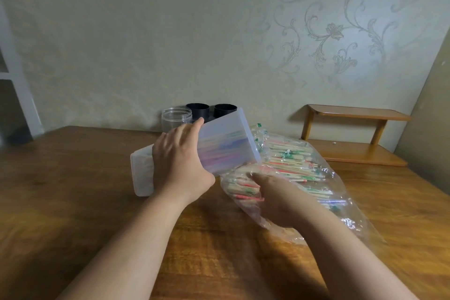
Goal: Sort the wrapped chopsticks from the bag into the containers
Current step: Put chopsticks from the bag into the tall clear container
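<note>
Just above the fingers of the right hand (275, 198), the open mouth of a translucent container (229, 143) is held tilted over the clear bag (341, 202). The container is gripped by the left hand (177, 165), whose fingers are wrapped round it; coloured streaks are seen through its wall. The right hand is pushed inside the bag, its fingers closed on a bunch of wrapped chopsticks (243, 190). More are heaped to the right of those fingers, inside the bag on the desk (73, 190). Beyond the left fingers, a clear jar (176, 117) and two black cups (197, 109) are stood by the wall.
</note>
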A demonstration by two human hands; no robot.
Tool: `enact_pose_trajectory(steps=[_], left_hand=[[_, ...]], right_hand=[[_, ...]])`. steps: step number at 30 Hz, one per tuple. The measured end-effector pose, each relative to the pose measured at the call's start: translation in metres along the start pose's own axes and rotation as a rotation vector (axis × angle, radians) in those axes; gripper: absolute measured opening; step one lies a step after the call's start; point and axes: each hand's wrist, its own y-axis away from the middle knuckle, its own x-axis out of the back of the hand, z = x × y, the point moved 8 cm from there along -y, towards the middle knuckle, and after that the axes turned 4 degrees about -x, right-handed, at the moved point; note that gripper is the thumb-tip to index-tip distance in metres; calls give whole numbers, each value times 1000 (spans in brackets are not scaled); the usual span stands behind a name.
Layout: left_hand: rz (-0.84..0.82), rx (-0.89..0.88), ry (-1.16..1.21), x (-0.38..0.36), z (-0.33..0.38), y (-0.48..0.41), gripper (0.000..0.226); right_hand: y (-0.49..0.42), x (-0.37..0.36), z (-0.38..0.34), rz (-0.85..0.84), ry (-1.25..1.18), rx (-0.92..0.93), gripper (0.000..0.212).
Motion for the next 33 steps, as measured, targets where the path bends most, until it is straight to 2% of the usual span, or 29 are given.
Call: enact_pose_trajectory(steps=[5, 9, 15, 19, 25, 33], left_hand=[[-9, -6, -6, 0, 1, 0, 105], [-5, -6, -13, -1, 1, 0, 106], [-10, -9, -13, -1, 2, 0, 106], [-10, -9, -16, -1, 1, 0, 106], [-10, -9, -11, -1, 0, 0, 106], [-12, -9, -2, 0, 1, 0, 105]], right_hand=[[-2, 1, -3, 64, 79, -28, 44], [-3, 1, -1, 83, 123, -33, 35], [-9, -2, -6, 127, 179, 19, 41], [-11, -3, -5, 135, 196, 23, 34], [-9, 0, 0, 106, 197, -28, 30], [-7, 2, 10, 92, 226, -89, 34]])
